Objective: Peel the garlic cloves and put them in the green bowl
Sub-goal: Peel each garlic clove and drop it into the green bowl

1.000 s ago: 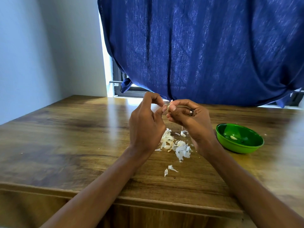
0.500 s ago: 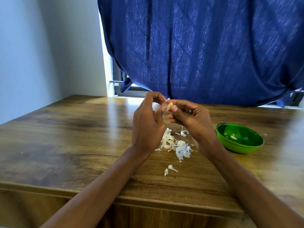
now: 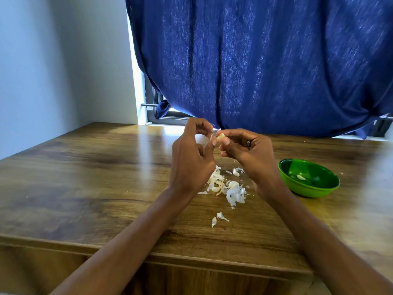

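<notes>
Garlic clove [image 3: 221, 136]: I see it raised above the wooden table [image 3: 85, 171], pale yellow, pinched at the fingertips of the right hand [image 3: 248, 154]. The left hand [image 3: 191, 158] meets it from the other side, thumb and forefinger curled in against the clove; a thin white flake of skin shows between those fingers, though I cannot tell whether it is attached. A ring [image 3: 248, 143] sits on a right-hand finger.

Below the hands, a heap of white peelings [image 3: 230, 189] lies on the table, with two loose scraps [image 3: 218, 218] nearer the front edge.

The green bowl [image 3: 310, 190] stands on the table to the right, apart from the peelings. One peeled clove [image 3: 301, 177] lies inside it.

A blue curtain [image 3: 265, 60] hangs behind the table.
</notes>
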Demonstrator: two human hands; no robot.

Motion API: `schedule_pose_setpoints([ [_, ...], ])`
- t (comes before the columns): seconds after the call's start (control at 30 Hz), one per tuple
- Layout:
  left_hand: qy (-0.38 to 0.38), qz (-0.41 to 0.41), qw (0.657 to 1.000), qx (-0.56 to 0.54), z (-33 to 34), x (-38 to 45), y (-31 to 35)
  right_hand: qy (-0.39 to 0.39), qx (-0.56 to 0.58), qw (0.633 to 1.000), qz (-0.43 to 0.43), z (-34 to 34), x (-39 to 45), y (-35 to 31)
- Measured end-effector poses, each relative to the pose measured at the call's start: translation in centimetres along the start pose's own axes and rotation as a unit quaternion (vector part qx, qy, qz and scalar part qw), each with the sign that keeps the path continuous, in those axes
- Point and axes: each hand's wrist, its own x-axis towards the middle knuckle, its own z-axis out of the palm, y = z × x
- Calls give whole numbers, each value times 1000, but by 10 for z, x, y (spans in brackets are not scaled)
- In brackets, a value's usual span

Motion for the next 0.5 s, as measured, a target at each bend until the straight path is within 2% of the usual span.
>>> schedule_pose_setpoints([
  [0.3, 2, 14, 1000, 20, 0, 0, -1, 1, 31, 999, 31, 0, 0, -2],
  [0.5, 12, 17, 1000, 19, 0, 1, -4, 2, 96, 992, 80, -2, 0, -5],
])
